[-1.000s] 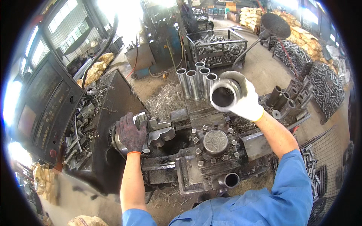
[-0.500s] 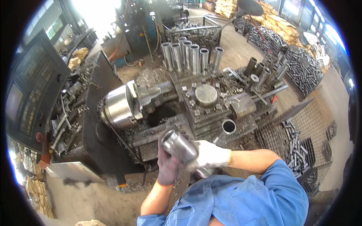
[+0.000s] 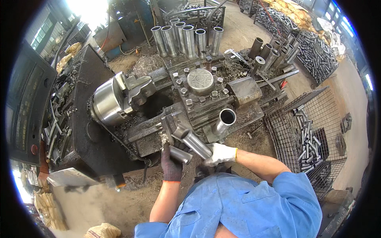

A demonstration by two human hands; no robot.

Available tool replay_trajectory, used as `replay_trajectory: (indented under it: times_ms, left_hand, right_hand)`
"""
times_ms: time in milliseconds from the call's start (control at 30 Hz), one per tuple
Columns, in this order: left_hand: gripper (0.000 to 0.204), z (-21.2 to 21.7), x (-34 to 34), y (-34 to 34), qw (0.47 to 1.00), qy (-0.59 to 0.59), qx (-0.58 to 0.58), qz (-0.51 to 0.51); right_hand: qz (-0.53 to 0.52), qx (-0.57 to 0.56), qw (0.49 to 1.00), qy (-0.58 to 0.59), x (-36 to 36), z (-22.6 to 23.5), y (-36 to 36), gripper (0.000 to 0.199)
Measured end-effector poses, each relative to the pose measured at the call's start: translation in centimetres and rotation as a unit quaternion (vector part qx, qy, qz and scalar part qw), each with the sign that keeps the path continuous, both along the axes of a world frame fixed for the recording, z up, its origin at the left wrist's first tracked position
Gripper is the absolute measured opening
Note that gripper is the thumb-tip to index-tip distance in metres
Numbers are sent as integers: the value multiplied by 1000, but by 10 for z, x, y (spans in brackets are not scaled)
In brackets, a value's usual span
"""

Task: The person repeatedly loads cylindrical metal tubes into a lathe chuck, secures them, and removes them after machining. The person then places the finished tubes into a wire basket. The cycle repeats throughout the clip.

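Note:
My left hand [image 3: 171, 163], in a dark glove with an orange cuff, is closed on a short metal tube [image 3: 180, 155] that points to the lower right. My right hand [image 3: 220, 154], in a white glove, grips the lower end of a second metal tube [image 3: 197, 145], which slants up and to the left. The two tubes lie close together in view; whether they touch I cannot tell. Just beyond my hands, another tube [image 3: 222, 126] stands upright on the machine bed. A lathe chuck [image 3: 109, 101] sits to the left, with the bolted tool post [image 3: 200, 81] beyond.
Several upright steel tubes [image 3: 189, 43] stand at the back of the lathe. Darker tubes [image 3: 272, 59] and a caliper [image 3: 237, 56] lie to their right. A wire basket [image 3: 274, 131] with small tubes is at the right. Metal shavings [image 3: 139, 65] cover parts of the machine.
The tubes, earlier overlapping and blurred between my hands, are now seen separately, one in each hand. My right hand has moved outward and slightly up. The whole view has shifted.

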State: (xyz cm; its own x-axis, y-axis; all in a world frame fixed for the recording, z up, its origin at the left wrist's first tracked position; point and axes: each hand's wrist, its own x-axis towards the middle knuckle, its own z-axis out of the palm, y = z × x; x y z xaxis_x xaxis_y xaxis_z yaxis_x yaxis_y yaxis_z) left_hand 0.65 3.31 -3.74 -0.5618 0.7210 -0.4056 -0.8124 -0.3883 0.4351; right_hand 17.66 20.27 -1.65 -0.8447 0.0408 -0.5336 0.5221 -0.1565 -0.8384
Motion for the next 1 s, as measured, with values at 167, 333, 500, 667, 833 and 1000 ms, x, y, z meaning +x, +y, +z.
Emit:
replay_trajectory:
  times_ms: [167,333,500,667,833,1000]
  left_hand:
    - [64,34,21,-15,999,17,-29,-21]
    - [79,69,60,37,827,538,-160,-23]
    - [80,73,61,92,602,777,-179,-33]
    - [64,79,51,52,864,485,-127,37]
    - [73,72,19,-4,993,91,-7,77]
    - [91,46,-8,-33,998,5,7,57]
  right_hand:
    - [44,269,956,109,44,73,33,68]
    - [-62,346,901,256,77,117,81,57]
    - [-58,239,949,199,61,107,98,52]
    - [-169,249,932,204,27,80,83,49]
    - [-130,350,925,67,14,80,77,52]
    - [193,546,806,-118,24,95,41,29]
